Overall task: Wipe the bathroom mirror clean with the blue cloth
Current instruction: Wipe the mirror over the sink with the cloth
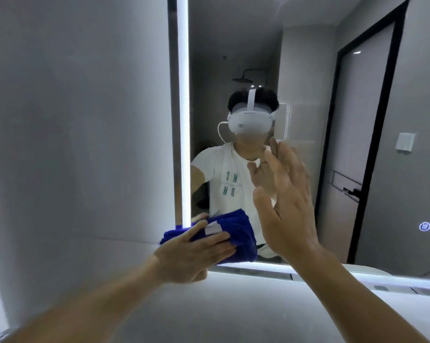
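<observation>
**Blue cloth (pixel 243 241) pressed to the lower left corner of the mirror (pixel 308 70)**

Cloth: bunched into a thick wad, lying against the glass right at the mirror's bottom left corner. It touches the vertical light strip (pixel 184 120) on the left edge and reaches down to the lit bottom edge. A small white label (pixel 212 229) shows on the wad, between the thumb and the fingers.

Left hand (pixel 191 253): laid flat over the cloth, pushing it onto the glass. Its fingers (pixel 216 237) run nearly straight across the wad, and the thumb lies along the top of it. No pinch or curl around the cloth is visible.

Right hand (pixel 290 206): raised to the right of the cloth and higher on the glass, holding nothing. Its fingers (pixel 283 164) are straight and slightly spread, palm facing the mirror. The fingertips meet their own reflection, so they appear to touch the glass; palm contact cannot be told.

Surroundings: a grey wall (pixel 72 120) borders the mirror on the left. A round lit button (pixel 425 226) glows near the mirror's lower right. The reflection shows a person in a white headset (pixel 248 122) and a white shirt (pixel 224 174), and a door (pixel 365 120) with a black frame.
</observation>
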`<state>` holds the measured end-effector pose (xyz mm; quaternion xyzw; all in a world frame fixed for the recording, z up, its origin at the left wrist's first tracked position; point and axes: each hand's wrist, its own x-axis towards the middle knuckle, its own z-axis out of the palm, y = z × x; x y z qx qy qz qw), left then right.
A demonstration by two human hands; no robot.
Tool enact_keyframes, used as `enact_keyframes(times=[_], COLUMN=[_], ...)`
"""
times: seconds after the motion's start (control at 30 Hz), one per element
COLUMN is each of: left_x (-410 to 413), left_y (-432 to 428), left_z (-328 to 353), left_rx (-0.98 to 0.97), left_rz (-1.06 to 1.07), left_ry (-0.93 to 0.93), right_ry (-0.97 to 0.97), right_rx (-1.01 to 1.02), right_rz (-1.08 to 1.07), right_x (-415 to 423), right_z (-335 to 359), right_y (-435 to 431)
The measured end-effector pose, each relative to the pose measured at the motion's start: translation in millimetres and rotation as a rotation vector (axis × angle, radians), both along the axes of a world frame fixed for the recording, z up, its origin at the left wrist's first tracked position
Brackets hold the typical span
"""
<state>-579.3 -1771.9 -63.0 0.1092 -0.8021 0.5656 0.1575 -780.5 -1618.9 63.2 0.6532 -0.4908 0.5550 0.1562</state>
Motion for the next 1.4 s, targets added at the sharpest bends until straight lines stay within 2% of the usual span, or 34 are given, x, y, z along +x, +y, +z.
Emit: enact_keyframes(times=[0.07,0.13,0.2,0.27,0.33,0.43,0.5,0.57,0.63,0.73,0.83,0.97,1.03,1.1,1.2,1.33,1.4], left_x=[6.8,6.9,4.8,5.6,8.3,-8.6,-30.4,-44.2,-48.1,-48.6,-31.0,9.0,21.0,23.1,8.1,-40.0,-51.1], left_y=[-1.4,0.0,-0.1,1.3,2.5,7.5,11.9,13.4,12.9,14.8,9.2,-1.9,-1.2,1.5,9.4,19.5,21.3], left_z=[47.2,106.8,174.2,237.0,276.3,259.2,221.5,191.3,165.0,113.4,106.0,209.7,273.4,326.8,356.2,311.4,279.0], left_rx=[-0.059,-0.028,-0.022,-0.094,-0.162,-0.167,-0.072,0.023,0.079,0.108,0.059,-0.084,-0.144,-0.191,-0.117,0.026,0.079], left_rz=[-0.077,-0.122,-0.142,-0.121,-0.127,-0.155,-0.178,-0.153,-0.112,-0.078,-0.078,-0.051,-0.041,-0.020,-0.018,-0.121,-0.114], left_ry=[-0.117,-0.155,-0.138,-0.102,0.045,0.473,0.774,0.921,0.951,0.820,0.505,-0.123,-0.161,0.000,0.427,0.994,1.093], right_ry=[0.008,0.022,0.028,0.024,0.012,-0.038,-0.071,-0.079,-0.071,-0.067,-0.022,0.030,0.025,0.008,0.005,-0.026,-0.025], right_rx=[0.013,0.022,-0.004,-0.053,-0.108,-0.161,-0.161,-0.140,-0.116,-0.093,-0.072,-0.065,-0.105,-0.149,-0.214,-0.216,-0.199], right_rz=[-0.001,-0.023,-0.028,-0.024,-0.029,-0.031,-0.023,-0.018,-0.020,-0.034,-0.057,-0.057,-0.055,-0.041,-0.026,-0.025,-0.020], right_x=[2.6,4.2,2.8,-0.1,-4.1,-10.3,-11.0,-9.5,-8.8,-9.7,-10.9,-16.4,-17.4,-17.6,-18.4,-21.4,-20.9], right_z=[10.0,22.8,38.3,52.8,64.4,74.2,72.9,66.5,57.0,41.6,32.0,44.8,58.8,71.8,83.0,87.1,83.8], right_y=[-1.2,-2.9,-5.2,-7.3,-9.9,-12.6,-12.0,-10.8,-9.4,-7.0,-3.6,-2.2,-2.9,-3.9,-5.0,-5.4,-5.0])
